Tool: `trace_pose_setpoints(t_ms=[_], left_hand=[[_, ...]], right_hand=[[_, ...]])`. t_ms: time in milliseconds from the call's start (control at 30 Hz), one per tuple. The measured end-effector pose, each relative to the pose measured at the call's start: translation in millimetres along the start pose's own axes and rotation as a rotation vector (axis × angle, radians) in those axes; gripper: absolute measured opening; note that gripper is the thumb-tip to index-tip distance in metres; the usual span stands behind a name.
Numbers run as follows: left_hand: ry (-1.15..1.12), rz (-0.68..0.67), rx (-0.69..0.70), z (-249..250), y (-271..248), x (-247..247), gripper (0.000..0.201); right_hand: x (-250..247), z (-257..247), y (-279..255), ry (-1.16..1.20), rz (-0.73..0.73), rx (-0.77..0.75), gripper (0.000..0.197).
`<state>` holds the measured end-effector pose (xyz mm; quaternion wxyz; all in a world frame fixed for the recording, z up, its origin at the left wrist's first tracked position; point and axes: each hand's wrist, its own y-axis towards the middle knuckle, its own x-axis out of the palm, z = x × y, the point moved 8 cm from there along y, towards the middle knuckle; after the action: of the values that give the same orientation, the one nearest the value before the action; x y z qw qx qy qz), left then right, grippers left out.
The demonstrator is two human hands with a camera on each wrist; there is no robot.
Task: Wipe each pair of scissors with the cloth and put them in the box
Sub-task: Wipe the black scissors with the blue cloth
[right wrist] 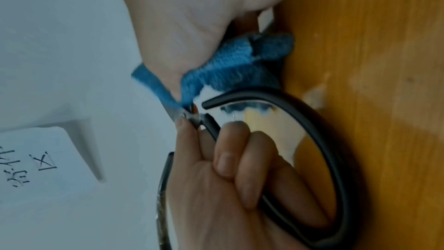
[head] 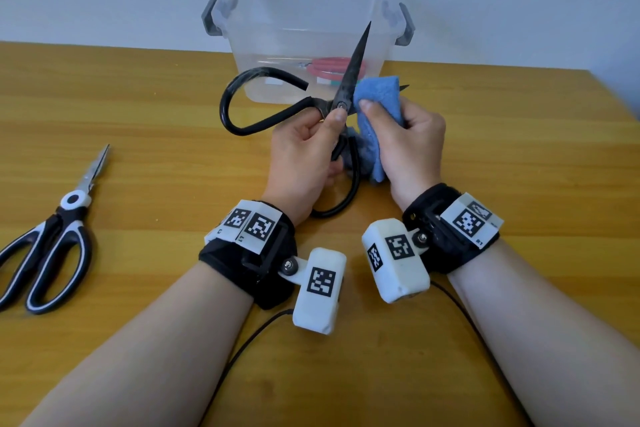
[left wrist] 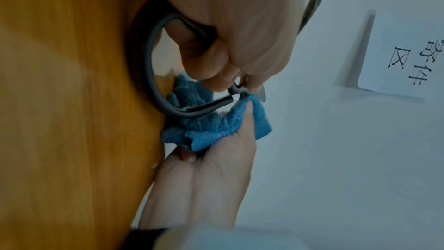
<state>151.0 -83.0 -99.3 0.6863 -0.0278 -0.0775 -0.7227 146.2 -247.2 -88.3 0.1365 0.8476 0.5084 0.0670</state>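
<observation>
While the wooden table (head: pixel 485 149) bears everything, the clear box (head: pixel 304 10) at its far middle already holds one red-handled pair (head: pixel 332 68), so that pair looks finished. Nearer, the large black scissors (head: pixel 263 114) are spread wide and held up just in front of the box: the left hand (head: pixel 301 156) grips one handle loop with its thumb at the pivot, and the right hand (head: pixel 412 146) pinches the blue cloth (head: pixel 375 97) around the right-pointing blade, so wiping appears underway. Well apart at the near left, the black-and-white scissors (head: pixel 55 239) lie closed and untouched, seemingly awaiting their turn.
</observation>
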Motion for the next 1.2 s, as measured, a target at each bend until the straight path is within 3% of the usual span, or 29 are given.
trace_pose_setpoints(t_ms=[67,133,300,400,533,600,700,733,800,867,933,1000,1033,1133,1200], left_hand=[[0.020,0.010,-0.002,-1,0,0,0.042],[0.043,0.030,0.003,-1,0,-1,0.044],[0.013,0.002,0.019,1,0,1,0.043],[0.017,-0.018,0.003,-1,1,1,0.042],[0.059,0.004,0.007,-3,1,0,0.045],[0.052,0.001,0.020,-1,0,0,0.043],[0.021,-0.022,0.040,1,1,2,0.039],[0.015,-0.027,0.035,1,0,2,0.038],[-0.005,-0.031,0.018,0,0,1,0.042],[-0.002,-0.025,0.005,-1,0,1,0.043],[0.028,-0.008,-0.007,-3,1,0,0.039],[0.035,0.013,-0.007,-3,1,-1,0.034],[0.028,0.019,-0.002,-3,1,-2,0.033],[-0.006,-0.013,0.018,-1,1,0,0.040],[-0.002,-0.048,0.006,-2,1,2,0.042]], right_hand=[[-14,7,5,0.022,0.138,0.030,0.042],[-19,10,6,0.067,0.174,0.055,0.042],[10,-5,-4,0.031,-0.114,-0.039,0.018],[-3,-3,2,0.017,0.022,-0.048,0.027],[-26,11,10,0.085,0.218,0.065,0.041],[-19,8,7,0.114,0.134,0.045,0.042],[8,-1,-2,0.060,-0.135,-0.006,0.028],[12,-3,-3,0.037,-0.166,-0.019,0.024],[7,-2,0,0.031,-0.093,-0.025,0.028],[-7,3,5,0.048,0.069,0.005,0.037],[-23,10,10,0.098,0.202,0.051,0.035],[-28,14,10,0.152,0.238,0.089,0.031],[-24,14,10,0.167,0.193,0.092,0.030],[6,0,1,0.111,-0.122,0.035,0.027],[14,-3,-3,0.076,-0.195,0.032,0.028]])
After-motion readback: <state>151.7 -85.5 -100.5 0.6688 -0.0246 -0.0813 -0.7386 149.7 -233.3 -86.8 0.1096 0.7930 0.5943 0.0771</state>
